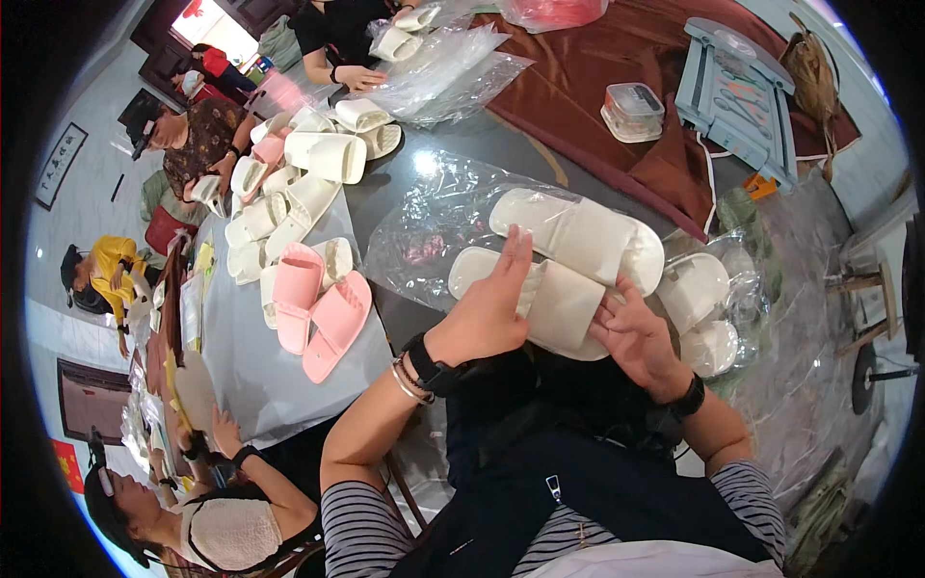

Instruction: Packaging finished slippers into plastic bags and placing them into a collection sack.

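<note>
A pair of cream slippers (568, 302) lies side by side at the table's near edge, partly over clear plastic. My left hand (487, 313) lies across the heel end of the nearer slipper, its leading fingers stretched to the farther slipper (588, 231); its thumb is hidden. My right hand (636, 337) has its fingers around the toe end of the nearer slipper, with the thumb up beside the farther one. Beyond my right hand, another cream pair (696, 289) sits in clear plastic. A clear plastic bag (414, 231) spreads left of the slippers.
Cream slippers (323, 154) heap on the grey table (376, 173) at left, with a pink pair (323, 308) at the near end. People sit along the left, and another handles plastic bags (434, 82) opposite. A food container (632, 111) and blue-grey tool tray (737, 96) stand far right.
</note>
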Tool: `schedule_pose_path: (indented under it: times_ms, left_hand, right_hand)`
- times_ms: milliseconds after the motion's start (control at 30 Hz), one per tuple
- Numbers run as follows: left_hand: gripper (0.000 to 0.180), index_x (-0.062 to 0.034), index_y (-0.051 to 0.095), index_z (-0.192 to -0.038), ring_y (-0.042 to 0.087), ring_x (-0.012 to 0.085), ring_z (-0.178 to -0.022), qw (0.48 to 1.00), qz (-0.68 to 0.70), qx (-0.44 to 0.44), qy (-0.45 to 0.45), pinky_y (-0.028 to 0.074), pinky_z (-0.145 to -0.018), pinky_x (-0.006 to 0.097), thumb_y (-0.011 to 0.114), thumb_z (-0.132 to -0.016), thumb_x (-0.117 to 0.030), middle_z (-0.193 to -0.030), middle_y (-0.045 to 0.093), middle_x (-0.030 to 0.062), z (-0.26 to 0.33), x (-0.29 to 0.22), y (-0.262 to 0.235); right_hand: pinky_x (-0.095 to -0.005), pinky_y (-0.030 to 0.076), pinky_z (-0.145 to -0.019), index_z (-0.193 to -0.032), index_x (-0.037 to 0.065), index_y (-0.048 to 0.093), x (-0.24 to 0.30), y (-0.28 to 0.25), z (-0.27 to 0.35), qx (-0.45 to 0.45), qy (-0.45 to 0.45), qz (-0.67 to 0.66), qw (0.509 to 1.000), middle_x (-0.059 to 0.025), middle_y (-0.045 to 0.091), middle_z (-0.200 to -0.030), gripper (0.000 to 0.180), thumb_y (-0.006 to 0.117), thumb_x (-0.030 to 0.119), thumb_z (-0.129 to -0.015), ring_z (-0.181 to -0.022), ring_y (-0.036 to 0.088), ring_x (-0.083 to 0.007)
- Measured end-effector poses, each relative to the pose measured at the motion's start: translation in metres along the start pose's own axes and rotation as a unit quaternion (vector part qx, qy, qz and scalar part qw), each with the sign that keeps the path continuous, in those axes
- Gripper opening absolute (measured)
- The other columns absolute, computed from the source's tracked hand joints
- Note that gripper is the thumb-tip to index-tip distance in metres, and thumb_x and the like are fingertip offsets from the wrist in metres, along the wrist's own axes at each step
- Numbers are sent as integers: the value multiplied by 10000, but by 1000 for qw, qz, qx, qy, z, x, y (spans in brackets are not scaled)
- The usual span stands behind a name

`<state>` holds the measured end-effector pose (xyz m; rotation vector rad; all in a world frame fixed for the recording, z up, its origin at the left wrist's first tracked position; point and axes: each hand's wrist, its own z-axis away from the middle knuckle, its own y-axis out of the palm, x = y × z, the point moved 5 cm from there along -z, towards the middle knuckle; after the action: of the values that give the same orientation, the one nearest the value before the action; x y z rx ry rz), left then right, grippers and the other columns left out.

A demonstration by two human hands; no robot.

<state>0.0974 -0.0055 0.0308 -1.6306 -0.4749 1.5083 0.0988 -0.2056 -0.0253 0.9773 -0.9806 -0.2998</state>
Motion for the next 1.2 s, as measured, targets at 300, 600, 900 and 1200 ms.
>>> schedule_pose_path:
  times_ms: [300, 600, 900, 1200]
  left_hand:
    - [1016, 39, 136, -1557, 658, 461, -838, 993, -102, -60, 3, 542, -682, 502, 617, -661, 25, -1646, 77, 244, -12, -13, -4]
    - [1079, 56, 255, -1516, 684, 445, -849, 992, -124, -31, 18, 575, -705, 479, 778, -573, 10, -1609, 71, 329, 11, -24, 3]
    - [1050, 40, 286, -1514, 678, 404, -950, 977, -117, -35, 175, 580, -679, 437, 755, -575, 6, -1592, 267, 256, 15, -54, 37]
    - [953, 24, 343, -1490, 646, 396, -1056, 975, -30, -120, 187, 568, -742, 435, 706, -610, -38, -1600, 277, 225, 25, -64, 8]
  right_hand:
    - [-495, 274, -1188, -1538, 68, 201, -18, 12, -9, 40, 72, -28, 996, -192, 363, -1534, 875, 567, 34, -743, -1425, 363, -345]
    - [-515, 258, -1205, -1556, 2, 152, -11, 21, -11, 49, -9, -67, 996, -227, 337, -1528, 933, 558, 53, -717, -1437, 337, -374]
    - [-504, 224, -1232, -1556, 35, 213, -28, -16, -36, 70, 18, 14, 997, -217, 384, -1515, 903, 540, 74, -715, -1431, 347, -389]
    - [-512, 204, -1236, -1562, 23, 198, -25, 32, -31, -9, -83, -79, 993, -245, 301, -1576, 894, 496, 153, -729, -1468, 284, -409]
